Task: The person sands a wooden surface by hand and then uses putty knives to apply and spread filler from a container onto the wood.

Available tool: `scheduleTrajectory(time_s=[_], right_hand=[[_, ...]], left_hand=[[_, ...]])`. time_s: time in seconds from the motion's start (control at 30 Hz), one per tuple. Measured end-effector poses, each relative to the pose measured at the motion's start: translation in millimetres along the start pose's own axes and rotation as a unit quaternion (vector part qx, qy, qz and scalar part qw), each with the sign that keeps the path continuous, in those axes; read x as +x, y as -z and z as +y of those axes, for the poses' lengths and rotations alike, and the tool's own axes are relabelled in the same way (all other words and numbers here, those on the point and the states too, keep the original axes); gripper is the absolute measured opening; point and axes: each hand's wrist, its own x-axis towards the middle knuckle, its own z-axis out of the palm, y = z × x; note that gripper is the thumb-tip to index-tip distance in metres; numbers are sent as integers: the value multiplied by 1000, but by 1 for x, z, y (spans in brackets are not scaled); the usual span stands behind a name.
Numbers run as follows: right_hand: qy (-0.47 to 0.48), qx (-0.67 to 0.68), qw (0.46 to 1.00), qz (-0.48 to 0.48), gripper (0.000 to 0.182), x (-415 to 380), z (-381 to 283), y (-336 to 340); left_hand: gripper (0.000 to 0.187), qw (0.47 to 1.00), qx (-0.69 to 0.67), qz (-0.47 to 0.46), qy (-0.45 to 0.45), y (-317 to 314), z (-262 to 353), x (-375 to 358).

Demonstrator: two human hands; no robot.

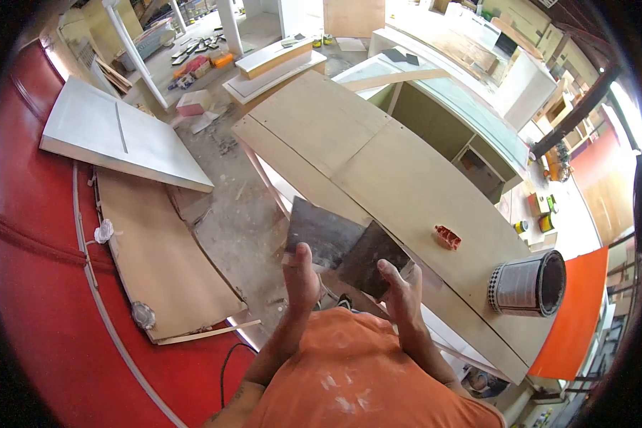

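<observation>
My left hand [301,274] grips the lower edge of a dark grey flat blade [321,232], thumb up along it. My right hand [401,289] holds a second dark flat blade [369,258] that overlaps the first on its right side. Both blades are raised in front of my orange shirt, at the near edge of a large plywood panel [378,164]. A small red object [447,236] lies on the panel to the right of my hands. A paint can [529,284] lies on its side farther right on the panel.
A white panel [114,135] and a brown board [164,257] lie on the floor at left beside a red wall [36,285]. Open cabinets [471,143] stand behind the panel. An orange board [574,321] leans at right. Debris covers the concrete floor.
</observation>
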Motion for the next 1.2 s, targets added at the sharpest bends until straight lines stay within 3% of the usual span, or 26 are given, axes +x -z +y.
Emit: scheduleTrajectory(time_s=[0.07,0.13,0.17,0.23,0.3,0.37,0.43,0.47,0.5,0.53,0.57,0.6,0.63,0.67,0.7,0.77,0.8,0.83,0.87,0.9,0.93,0.97,1.0,1.13,1.17,1.2], right_hand=[[-6,-8,1000,-4,31,1,-7,-2],[-12,-16,1000,-8,31,3,-12,-2],[-12,-30,999,-27,34,5,-14,0],[-12,-43,998,-46,37,8,-22,2],[16,-68,997,-14,36,10,-36,1],[54,-98,993,35,36,20,-45,7],[112,-76,986,100,38,15,-61,3],[256,-134,952,103,38,27,-37,25],[310,-151,935,85,33,17,-39,24],[423,-193,885,34,32,17,-35,23],[449,-275,849,-54,33,20,-32,25],[474,-339,799,-146,35,22,-32,25],[445,-439,754,-205,42,24,-34,22],[418,-525,691,-268,50,25,-41,13],[259,-584,720,-272,50,23,-51,6],[207,-700,636,-252,43,34,-41,16],[209,-700,635,-250,43,37,-39,25],[228,-612,732,-193,39,36,-36,37],[238,-510,816,-132,36,33,-33,45],[206,-382,900,-46,32,33,-28,45],[132,-246,960,22,32,26,-35,51],[53,-101,989,90,32,13,-55,46],[56,2,992,109,37,6,-60,42],[14,-81,997,1,35,-2,-23,43],[5,-122,992,-28,35,-4,-21,36],[-41,-67,997,-17,34,-7,-27,20]], left_hand=[[36,1000,3,19,12,-1,15,-3],[43,956,224,-176,63,11,21,-5],[43,957,223,-176,63,7,26,-9],[49,972,91,-214,-33,-4,37,-15],[53,957,119,-263,29,12,38,-13],[54,899,170,-400,48,20,44,-9],[48,905,214,-354,94,31,35,-9],[46,909,236,-325,116,28,36,-10],[45,910,255,-295,139,22,41,-11],[43,950,-80,-188,237,4,47,-16],[42,862,-404,-60,300,-7,53,-16],[46,841,-449,-127,272,-7,49,-12],[46,842,-449,-128,272,-8,50,-15],[46,883,-371,-108,266,-12,51,-19],[45,917,-291,-87,257,-14,50,-22],[45,937,-245,-109,223,-10,48,-24],[44,954,-197,-125,186,-8,47,-21],[44,955,-200,-120,184,-9,46,-19],[43,977,-106,-55,177,-8,45,-19],[43,986,-10,9,169,-8,45,-17],[43,986,-9,10,167,-10,47,-14],[44,985,-1,10,174,-13,52,-11],[46,983,8,9,182,-15,54,-10],[46,992,79,-33,95,-11,36,-3],[46,985,132,-79,76,-3,25,-2],[46,973,184,-125,56,0,22,-2]])
